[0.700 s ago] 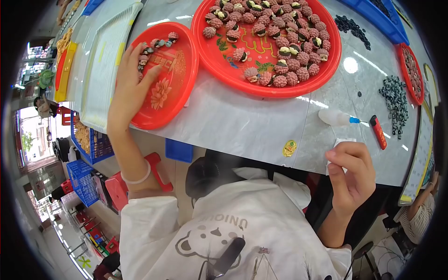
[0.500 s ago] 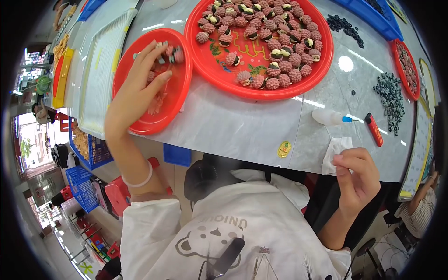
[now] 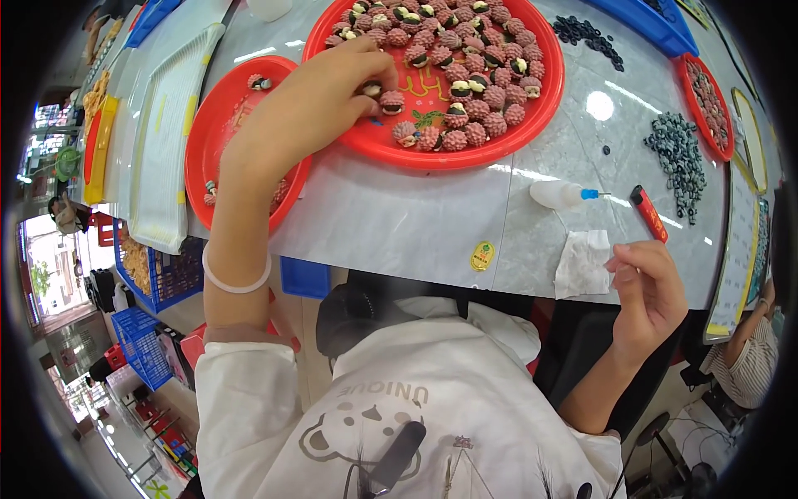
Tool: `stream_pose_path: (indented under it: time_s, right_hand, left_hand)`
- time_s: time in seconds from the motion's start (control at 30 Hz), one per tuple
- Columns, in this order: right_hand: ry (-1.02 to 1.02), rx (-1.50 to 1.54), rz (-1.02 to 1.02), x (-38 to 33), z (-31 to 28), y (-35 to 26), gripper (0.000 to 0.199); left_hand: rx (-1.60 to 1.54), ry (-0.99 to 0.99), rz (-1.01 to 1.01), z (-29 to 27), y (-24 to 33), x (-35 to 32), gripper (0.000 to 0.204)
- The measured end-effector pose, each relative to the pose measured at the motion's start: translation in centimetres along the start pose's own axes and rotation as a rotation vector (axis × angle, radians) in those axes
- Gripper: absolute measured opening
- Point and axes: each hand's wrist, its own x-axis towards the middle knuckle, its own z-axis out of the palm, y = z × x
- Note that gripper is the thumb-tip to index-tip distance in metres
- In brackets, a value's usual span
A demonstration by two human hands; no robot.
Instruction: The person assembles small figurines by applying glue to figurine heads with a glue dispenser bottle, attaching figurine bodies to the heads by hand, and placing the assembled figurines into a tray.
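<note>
My left hand (image 3: 337,87) reaches over the left side of the big round red tray (image 3: 449,160). Its fingers and thumb curve around a small pink-and-black knobbly piece (image 3: 371,88); another pink piece (image 3: 391,102) lies right beside the fingertips. Many such pieces (image 3: 496,100), some with cream and black parts, crowd the tray. Under my left forearm is a smaller red tray (image 3: 199,158) holding a few pieces, partly hidden by the arm. My right hand (image 3: 648,291) is raised at the table's edge, thumb and finger pinched together; what they hold is too small to make out.
A white tissue (image 3: 582,262) lies near my right hand, behind it a white needle-tipped bottle (image 3: 559,195) and a red-and-black lighter (image 3: 648,213). Small dark rings (image 3: 677,166) are heaped at right. White trays (image 3: 166,150) stack at left. A blue bin (image 3: 652,25) stands far right.
My left hand has moved from the smaller red tray rightward and away from me to the big tray. My right hand stays pinched near the tissue. The whole view has shifted slightly.
</note>
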Motion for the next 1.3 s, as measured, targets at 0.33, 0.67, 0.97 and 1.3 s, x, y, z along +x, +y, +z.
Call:
stream_pose_path:
  time_s: [0.33, 0.67, 0.97, 1.3]
  right_hand:
    - [0.031, -0.098, 0.026, 3.1, 4.2, 1.5, 0.027]
    - [-0.079, 0.318, 0.168, 1.4, 1.0, 0.5, 0.042]
    - [0.016, 0.180, 0.097, 1.0, -0.7, -0.9, 0.049]
    - [-0.006, -0.171, -0.258, 1.3, -0.4, -2.1, 0.044]
  left_hand:
    - [-1.124, 0.303, 0.035, 2.5, 5.8, -3.5, 0.027]
    - [-1.798, 0.256, -0.032, 9.4, 8.9, -5.1, 0.028]
    - [-1.627, 0.212, -0.081, 9.9, 10.4, -4.9, 0.042]
    - [-1.614, 0.189, -0.129, 10.2, 10.9, -5.2, 0.040]
